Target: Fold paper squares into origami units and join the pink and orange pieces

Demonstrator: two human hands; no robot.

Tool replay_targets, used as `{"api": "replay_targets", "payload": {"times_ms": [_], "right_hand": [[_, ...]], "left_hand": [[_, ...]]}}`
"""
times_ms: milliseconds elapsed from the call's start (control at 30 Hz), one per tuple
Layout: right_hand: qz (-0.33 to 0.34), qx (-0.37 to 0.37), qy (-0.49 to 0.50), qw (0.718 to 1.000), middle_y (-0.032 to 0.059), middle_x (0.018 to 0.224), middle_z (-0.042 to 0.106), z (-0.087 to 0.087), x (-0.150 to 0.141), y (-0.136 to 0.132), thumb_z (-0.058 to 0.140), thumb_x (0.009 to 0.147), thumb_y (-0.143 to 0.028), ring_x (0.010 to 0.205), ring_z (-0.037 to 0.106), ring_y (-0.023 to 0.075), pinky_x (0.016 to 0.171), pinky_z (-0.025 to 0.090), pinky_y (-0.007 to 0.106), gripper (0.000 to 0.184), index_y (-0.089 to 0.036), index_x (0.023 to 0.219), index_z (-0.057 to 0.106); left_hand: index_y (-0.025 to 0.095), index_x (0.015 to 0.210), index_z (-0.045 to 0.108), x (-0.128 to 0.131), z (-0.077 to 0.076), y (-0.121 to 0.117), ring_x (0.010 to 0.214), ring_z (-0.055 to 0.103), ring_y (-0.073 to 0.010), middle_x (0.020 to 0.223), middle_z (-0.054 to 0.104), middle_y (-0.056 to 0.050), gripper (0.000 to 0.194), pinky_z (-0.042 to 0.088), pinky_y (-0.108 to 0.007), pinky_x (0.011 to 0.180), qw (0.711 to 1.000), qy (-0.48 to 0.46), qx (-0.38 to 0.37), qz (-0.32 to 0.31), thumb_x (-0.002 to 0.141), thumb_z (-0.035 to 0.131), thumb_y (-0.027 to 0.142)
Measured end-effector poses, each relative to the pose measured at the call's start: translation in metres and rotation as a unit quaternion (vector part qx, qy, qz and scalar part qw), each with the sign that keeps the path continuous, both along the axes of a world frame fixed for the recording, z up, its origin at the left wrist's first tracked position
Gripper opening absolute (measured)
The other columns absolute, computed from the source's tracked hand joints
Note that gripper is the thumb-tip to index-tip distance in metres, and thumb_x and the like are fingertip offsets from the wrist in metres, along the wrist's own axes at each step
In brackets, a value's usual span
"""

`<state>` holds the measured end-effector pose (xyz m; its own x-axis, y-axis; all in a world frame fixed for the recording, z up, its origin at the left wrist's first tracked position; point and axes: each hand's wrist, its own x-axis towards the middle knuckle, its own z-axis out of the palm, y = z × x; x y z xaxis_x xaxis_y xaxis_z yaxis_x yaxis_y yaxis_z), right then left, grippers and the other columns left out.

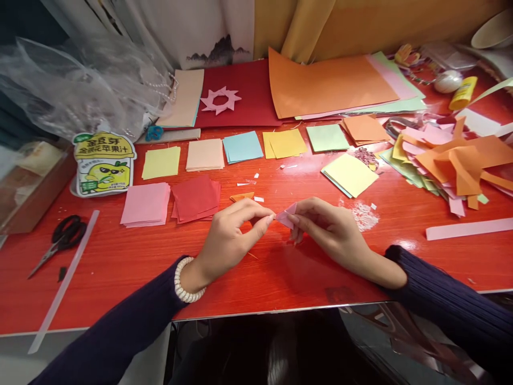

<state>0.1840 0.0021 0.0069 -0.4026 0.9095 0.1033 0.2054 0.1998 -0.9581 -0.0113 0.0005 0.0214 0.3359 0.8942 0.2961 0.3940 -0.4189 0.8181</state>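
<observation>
Above the red table, a small folded piece of pink paper (286, 216) is pinched between my two hands. My right hand (331, 227) grips its right side between thumb and fingers. At its left tip, the thumb and forefinger of my left hand (234, 232) are closed on the paper's point. Just beyond my left hand lies a small folded orange piece (242, 197), partly hidden. A stack of red paper squares (195, 199) and a stack of pink squares (145, 205) sit to the left. A pink folded-paper ring (220, 100) rests on dark red sheets at the back.
Several stacks of coloured squares, such as the blue stack (242, 147), line the table's middle. Paper offcuts (457, 155) heap at the right. Black-handled scissors (60, 240) and a translucent strip (66, 278) lie left, near a juice pouch (104, 166). Large orange sheets (332, 85) lie behind.
</observation>
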Motion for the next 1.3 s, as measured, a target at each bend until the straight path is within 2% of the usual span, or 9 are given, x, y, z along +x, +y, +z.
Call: {"api": "replay_targets", "payload": {"times_ms": [233, 400, 567, 800, 900, 1000, 1100, 1200, 1300], "right_hand": [[0.0, -0.025, 0.023, 0.999, 0.0003, 0.068, 0.06, 0.001, -0.002, 0.0, 0.049, 0.087, -0.022, 0.057, 0.061, 0.0096, 0.055, 0.052, 0.025, 0.011, -0.014, 0.093, 0.055], [0.004, -0.046, 0.047, 0.998, 0.0008, 0.067, 0.06, 0.001, -0.003, 0.0, 0.05, 0.087, -0.022, 0.057, 0.061, 0.0103, 0.053, 0.053, 0.025, 0.013, -0.013, 0.094, 0.054], [0.007, -0.042, 0.046, 0.998, 0.0002, 0.066, 0.06, 0.001, -0.002, -0.002, 0.05, 0.087, -0.021, 0.057, 0.061, 0.0098, 0.054, 0.052, 0.024, 0.012, -0.013, 0.094, 0.055], [0.008, -0.039, 0.05, 0.998, -0.0003, 0.066, 0.06, 0.0, -0.003, -0.001, 0.049, 0.087, -0.02, 0.057, 0.061, 0.0096, 0.054, 0.052, 0.024, 0.011, -0.014, 0.094, 0.054], [0.012, -0.032, 0.047, 0.998, -0.0005, 0.066, 0.06, 0.0, -0.003, -0.002, 0.049, 0.087, -0.02, 0.057, 0.061, 0.0097, 0.053, 0.052, 0.025, 0.01, -0.015, 0.094, 0.054], [-0.01, -0.023, 0.044, 0.999, -0.0013, 0.066, 0.06, -0.001, -0.002, -0.002, 0.049, 0.087, -0.02, 0.055, 0.06, 0.009, 0.054, 0.051, 0.025, 0.007, -0.016, 0.091, 0.053], [-0.036, -0.025, 0.051, 0.998, -0.002, 0.065, 0.06, -0.003, -0.002, -0.001, 0.049, 0.087, -0.021, 0.053, 0.06, 0.0084, 0.055, 0.051, 0.025, 0.004, -0.018, 0.089, 0.05], [-0.026, -0.044, 0.073, 0.996, -0.002, 0.066, 0.061, -0.003, -0.003, 0.0, 0.048, 0.088, -0.023, 0.053, 0.06, 0.009, 0.052, 0.051, 0.025, 0.005, -0.019, 0.088, 0.049], [-0.012, -0.066, 0.092, 0.993, -0.0021, 0.067, 0.061, -0.003, -0.004, 0.0, 0.049, 0.087, -0.025, 0.053, 0.061, 0.0098, 0.05, 0.051, 0.025, 0.006, -0.019, 0.088, 0.048]], "left_hand": [[0.014, 0.086, 0.058, 0.002, -0.004, -0.002, 0.079, 0.055, -0.0104, 0.082, 0.059, -0.003, 0.008, 0.047, -0.024, 0.074, 0.989, 0.065, 0.132, 0.01, 0.083, 0.052, 0.01], [0.011, 0.092, 0.056, 0.0, -0.007, -0.004, 0.08, 0.054, -0.0129, 0.084, 0.059, -0.005, 0.012, 0.048, -0.027, 0.075, 0.963, 0.138, 0.23, 0.015, 0.08, 0.054, 0.008], [0.011, 0.094, 0.055, -0.001, -0.007, -0.004, 0.08, 0.054, -0.0145, 0.084, 0.059, -0.006, 0.014, 0.048, -0.03, 0.075, 0.944, 0.183, 0.273, 0.019, 0.08, 0.053, 0.008], [0.011, 0.093, 0.054, 0.002, -0.009, -0.005, 0.079, 0.054, -0.015, 0.083, 0.058, -0.006, 0.015, 0.049, -0.03, 0.074, 0.94, 0.185, 0.285, 0.029, 0.078, 0.054, 0.007], [0.012, 0.092, 0.054, 0.003, -0.005, -0.005, 0.079, 0.055, -0.015, 0.082, 0.058, -0.006, 0.014, 0.048, -0.029, 0.075, 0.945, 0.175, 0.273, 0.033, 0.079, 0.053, 0.007], [0.013, 0.087, 0.055, 0.001, 0.002, -0.002, 0.078, 0.055, -0.0127, 0.081, 0.058, -0.004, 0.01, 0.048, -0.025, 0.074, 0.96, 0.138, 0.238, 0.059, 0.082, 0.049, 0.008], [0.015, 0.083, 0.055, -0.004, 0.004, 0.003, 0.077, 0.055, -0.0112, 0.081, 0.058, -0.004, 0.01, 0.047, -0.024, 0.071, 0.976, 0.108, 0.154, 0.106, 0.084, 0.047, 0.01], [0.016, 0.079, 0.055, -0.006, -0.001, 0.004, 0.075, 0.053, -0.0114, 0.078, 0.057, -0.002, 0.009, 0.046, -0.026, 0.072, 0.98, 0.133, 0.117, 0.088, 0.085, 0.049, 0.015], [0.015, 0.092, 0.056, -0.004, -0.004, 0.002, 0.084, 0.054, -0.0132, 0.087, 0.058, -0.004, 0.009, 0.046, -0.028, 0.078, 0.98, 0.137, 0.134, 0.06, 0.085, 0.049, 0.015]]}}
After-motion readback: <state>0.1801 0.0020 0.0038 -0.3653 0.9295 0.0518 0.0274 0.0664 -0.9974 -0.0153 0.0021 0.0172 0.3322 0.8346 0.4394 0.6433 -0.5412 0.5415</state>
